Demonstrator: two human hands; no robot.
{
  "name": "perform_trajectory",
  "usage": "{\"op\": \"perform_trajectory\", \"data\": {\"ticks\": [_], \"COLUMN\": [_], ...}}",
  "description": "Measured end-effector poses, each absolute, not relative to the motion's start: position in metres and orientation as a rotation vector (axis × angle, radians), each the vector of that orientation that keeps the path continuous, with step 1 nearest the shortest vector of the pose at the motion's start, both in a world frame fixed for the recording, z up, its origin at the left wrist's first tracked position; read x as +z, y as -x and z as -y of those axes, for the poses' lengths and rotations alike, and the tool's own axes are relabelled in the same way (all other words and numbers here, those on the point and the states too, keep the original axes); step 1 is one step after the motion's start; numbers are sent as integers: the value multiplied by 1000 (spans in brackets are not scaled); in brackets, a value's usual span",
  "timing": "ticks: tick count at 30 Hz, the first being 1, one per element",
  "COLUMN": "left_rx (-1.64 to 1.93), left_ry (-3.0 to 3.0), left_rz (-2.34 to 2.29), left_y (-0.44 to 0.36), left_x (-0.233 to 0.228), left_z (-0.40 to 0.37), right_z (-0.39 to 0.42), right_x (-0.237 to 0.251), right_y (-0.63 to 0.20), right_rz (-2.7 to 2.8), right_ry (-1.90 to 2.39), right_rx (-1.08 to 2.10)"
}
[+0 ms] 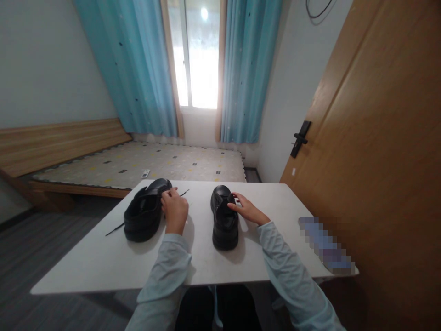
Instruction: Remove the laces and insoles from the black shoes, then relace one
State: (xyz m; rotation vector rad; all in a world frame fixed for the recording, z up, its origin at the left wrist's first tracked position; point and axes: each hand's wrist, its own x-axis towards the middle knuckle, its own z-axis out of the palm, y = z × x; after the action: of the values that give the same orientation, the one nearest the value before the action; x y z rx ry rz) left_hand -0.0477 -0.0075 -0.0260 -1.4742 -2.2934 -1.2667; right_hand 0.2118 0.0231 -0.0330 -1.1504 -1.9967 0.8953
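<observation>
Black and smooth, the rounded left shoe (pixel 142 231) meets curled left fingers (pixel 167 197), grip unclear; parted right fingers (pixel 239 208) touch the right shoe (pixel 225 236).

Bedroom, apparently in a home. Bed, beyond the table's far edge: wooden headboard (pixel 62 142), mattress (pixel 179 162) with scattered yellow and dark motifs. Window (pixel 203 64), one, bright, between blue curtains (pixel 138 69). Door (pixel 379 138), wooden, past the right edge of the white table (pixel 82 271); black lever handle (pixel 300 139). Floor (pixel 62 234), dark grey. Walls (pixel 51 59), plain, pale.
</observation>
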Motion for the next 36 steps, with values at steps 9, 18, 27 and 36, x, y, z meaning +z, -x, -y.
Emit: {"op": "perform_trajectory", "data": {"ticks": [9, 18, 27, 36], "left_rx": [-1257, -1499, -1161, -256], "left_ry": [1896, 2774, 2966, 2941], "left_rz": [2020, 1264, 1168, 1464], "left_y": [31, -2, -13, -43], "left_x": [-13, -5, 16, 51], "left_z": [12, 27, 32, 48], "right_z": [-22, -27, -27, -30], "right_x": [-32, -40, -39, -43], "right_y": [-212, -213, -213, -213], "right_rz": [2007, 2037, 2087, 2088], "right_ry": [1159, 1021, 1018, 987], "right_rx": [887, 842, 810, 812]}}
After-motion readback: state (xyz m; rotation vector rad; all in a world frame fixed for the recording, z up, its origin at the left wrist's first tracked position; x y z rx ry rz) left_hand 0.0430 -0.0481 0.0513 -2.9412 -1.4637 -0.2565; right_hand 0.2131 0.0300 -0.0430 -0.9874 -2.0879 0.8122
